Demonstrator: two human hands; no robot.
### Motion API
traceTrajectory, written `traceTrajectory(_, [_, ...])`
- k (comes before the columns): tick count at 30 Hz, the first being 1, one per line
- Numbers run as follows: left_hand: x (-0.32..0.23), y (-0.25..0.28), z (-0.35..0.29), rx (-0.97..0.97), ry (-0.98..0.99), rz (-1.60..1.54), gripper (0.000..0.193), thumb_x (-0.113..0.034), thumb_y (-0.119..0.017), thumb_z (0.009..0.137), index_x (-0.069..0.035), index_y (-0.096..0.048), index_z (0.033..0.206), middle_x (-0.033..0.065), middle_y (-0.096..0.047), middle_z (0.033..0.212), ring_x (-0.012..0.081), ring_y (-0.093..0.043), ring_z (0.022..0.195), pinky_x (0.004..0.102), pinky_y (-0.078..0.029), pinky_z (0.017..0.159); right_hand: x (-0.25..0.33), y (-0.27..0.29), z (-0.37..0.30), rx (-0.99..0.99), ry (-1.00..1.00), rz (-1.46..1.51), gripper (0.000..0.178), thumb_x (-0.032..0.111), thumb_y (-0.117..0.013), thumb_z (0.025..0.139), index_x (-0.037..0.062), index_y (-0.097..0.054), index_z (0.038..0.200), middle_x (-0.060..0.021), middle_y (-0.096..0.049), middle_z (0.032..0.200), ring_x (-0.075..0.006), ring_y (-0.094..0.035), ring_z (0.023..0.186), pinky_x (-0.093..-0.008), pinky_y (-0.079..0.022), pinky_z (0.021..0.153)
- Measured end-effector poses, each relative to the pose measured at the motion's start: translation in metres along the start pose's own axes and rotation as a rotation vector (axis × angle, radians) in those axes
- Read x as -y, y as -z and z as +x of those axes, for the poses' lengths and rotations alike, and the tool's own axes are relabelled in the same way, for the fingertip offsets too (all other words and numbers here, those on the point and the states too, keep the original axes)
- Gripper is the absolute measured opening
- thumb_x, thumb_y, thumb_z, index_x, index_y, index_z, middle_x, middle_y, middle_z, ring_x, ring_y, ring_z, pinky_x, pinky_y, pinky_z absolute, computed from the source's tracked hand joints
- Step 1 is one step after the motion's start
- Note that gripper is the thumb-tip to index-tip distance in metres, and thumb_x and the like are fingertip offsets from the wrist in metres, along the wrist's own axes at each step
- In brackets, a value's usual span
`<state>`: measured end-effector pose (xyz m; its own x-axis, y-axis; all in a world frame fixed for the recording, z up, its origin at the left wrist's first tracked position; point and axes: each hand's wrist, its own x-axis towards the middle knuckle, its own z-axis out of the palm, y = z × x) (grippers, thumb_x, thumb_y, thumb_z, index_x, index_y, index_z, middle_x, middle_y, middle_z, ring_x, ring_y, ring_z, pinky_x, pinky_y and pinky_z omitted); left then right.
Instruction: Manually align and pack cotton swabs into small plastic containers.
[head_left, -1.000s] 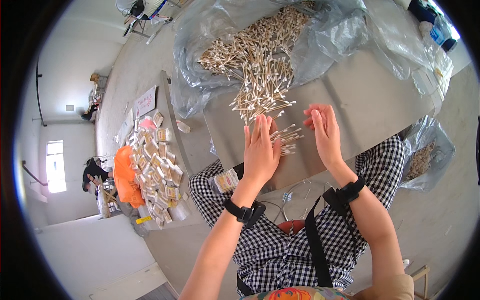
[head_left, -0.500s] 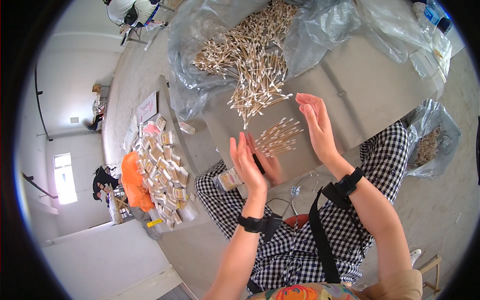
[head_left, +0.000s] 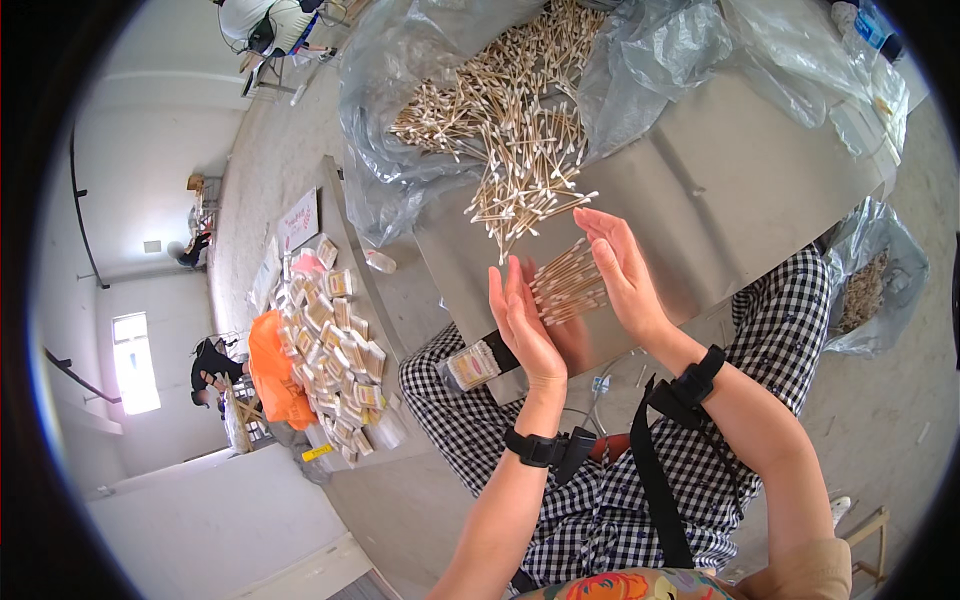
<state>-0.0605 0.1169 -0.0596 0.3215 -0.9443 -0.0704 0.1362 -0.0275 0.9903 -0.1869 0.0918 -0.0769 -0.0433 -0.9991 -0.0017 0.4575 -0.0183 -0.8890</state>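
My left hand [head_left: 522, 322] and my right hand [head_left: 622, 268] face each other, palms inward, fingers straight. Between them lies a small bundle of cotton swabs [head_left: 566, 283] with wooden sticks and white tips, squeezed into a row on the grey board [head_left: 720, 200] on my lap. Both palms press against the bundle's ends. A big loose heap of the same swabs [head_left: 510, 130] spreads just beyond, over the board's far edge and onto a clear plastic sheet [head_left: 400, 90].
A filled packet of swabs [head_left: 472, 366] lies at the board's near left corner. Left of my knees, a pile of packed swab packets [head_left: 335, 350] sits beside an orange bag [head_left: 270, 370]. A plastic bag of swabs [head_left: 875, 290] stands at the right. People work in the far background.
My hands pulled a small group of swabs away from the big heap toward me and closed in on it, turning from flat to facing each other.
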Motion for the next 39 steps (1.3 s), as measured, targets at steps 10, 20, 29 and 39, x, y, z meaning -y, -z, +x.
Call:
traceTrajectory(10, [0.005, -0.007, 0.006, -0.009, 0.003, 0.016, 0.057, -0.025, -0.035, 0.104, 0.002, -0.023, 0.153, 0.0216, -0.042, 0.152, 0.0282, -0.038, 0.142, 0.0397, -0.026, 0.121, -0.005, -0.004, 0.003, 0.036, 0.023, -0.01, 0.049, 0.03, -0.046, 0.107, -0.0037, -0.039, 0.142, -0.0199, -0.045, 0.146, -0.027, -0.041, 0.14, -0.0375, -0.032, 0.116])
traceTrajectory(20, [-0.002, 0.003, 0.023, 0.364, -0.138, 0.575, 0.05, -0.004, -0.036, 0.104, -0.006, -0.029, 0.153, 0.0185, -0.045, 0.15, 0.0241, -0.043, 0.138, 0.0349, -0.032, 0.113, 0.005, 0.005, 0.013, -0.036, 0.006, 0.043, 0.049, 0.033, -0.046, 0.107, -0.0029, -0.04, 0.14, -0.0182, -0.048, 0.144, -0.0252, -0.042, 0.139, -0.0373, -0.033, 0.115])
traceTrajectory(29, [-0.008, 0.011, 0.026, 0.511, -0.156, 0.702, 0.046, -0.003, -0.039, 0.103, -0.005, -0.035, 0.149, 0.0184, -0.052, 0.142, 0.0254, -0.049, 0.133, 0.0369, -0.034, 0.112, 0.007, 0.01, 0.015, -0.081, 0.044, -0.002, 0.049, 0.036, -0.039, 0.109, -0.001, -0.042, 0.141, -0.0147, -0.053, 0.139, -0.0226, -0.047, 0.134, -0.0368, -0.034, 0.115])
traceTrajectory(39, [0.008, -0.002, -0.013, 0.606, -0.509, 1.445, 0.091, -0.05, -0.052, 0.097, 0.012, -0.014, 0.153, 0.0317, -0.016, 0.16, 0.0443, -0.013, 0.15, 0.0553, -0.013, 0.121, 0.008, 0.014, 0.016, -0.135, 0.012, 0.046, 0.044, 0.031, -0.044, 0.108, -0.0026, -0.044, 0.136, -0.0158, -0.054, 0.136, -0.0215, -0.049, 0.131, -0.0347, -0.036, 0.112])
